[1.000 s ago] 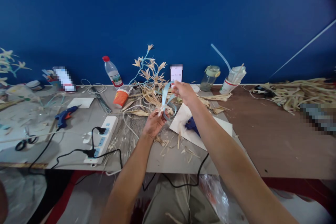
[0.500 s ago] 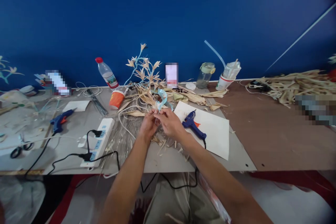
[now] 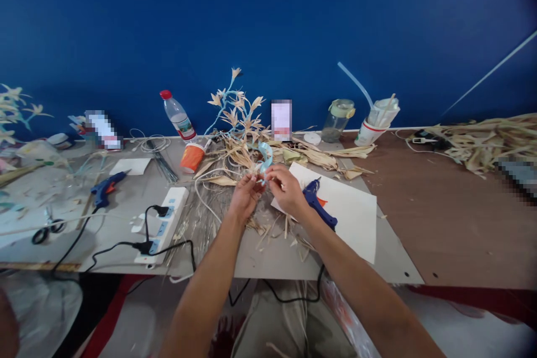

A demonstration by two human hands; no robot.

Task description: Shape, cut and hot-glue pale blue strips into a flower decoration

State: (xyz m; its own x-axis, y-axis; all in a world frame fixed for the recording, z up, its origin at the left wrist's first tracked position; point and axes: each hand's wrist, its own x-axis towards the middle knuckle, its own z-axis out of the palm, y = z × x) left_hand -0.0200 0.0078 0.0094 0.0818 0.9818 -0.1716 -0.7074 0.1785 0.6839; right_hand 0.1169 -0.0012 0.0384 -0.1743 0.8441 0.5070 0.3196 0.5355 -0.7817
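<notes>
A curled strip of light blue tape [image 3: 265, 152] rises from between my fingertips over the middle of the table. My right hand [image 3: 287, 187] pinches the lower end of this tape. Close beside it, my left hand [image 3: 246, 196] is closed with thumb and forefinger together at a small pale piece, too small to make out. Behind both hands stands a branch of pale husk flowers [image 3: 235, 103] with light blue wrapped stems. Dried husk strips [image 3: 310, 152] lie around its foot. Thin wires [image 3: 205, 207] are spread left of my left hand.
A blue glue gun [image 3: 319, 204] rests on a white sheet [image 3: 356, 218] by my right forearm. To the left are a power strip [image 3: 168, 224], another glue gun [image 3: 104, 187], scissors [image 3: 48, 227], an orange cup [image 3: 192, 158] and a bottle [image 3: 179, 117]. Black cables cross the table's front edge.
The whole view has shifted, so the table things appear farther right. My hands have drawn slightly apart at the fingertips, still close together at the blue tape.
</notes>
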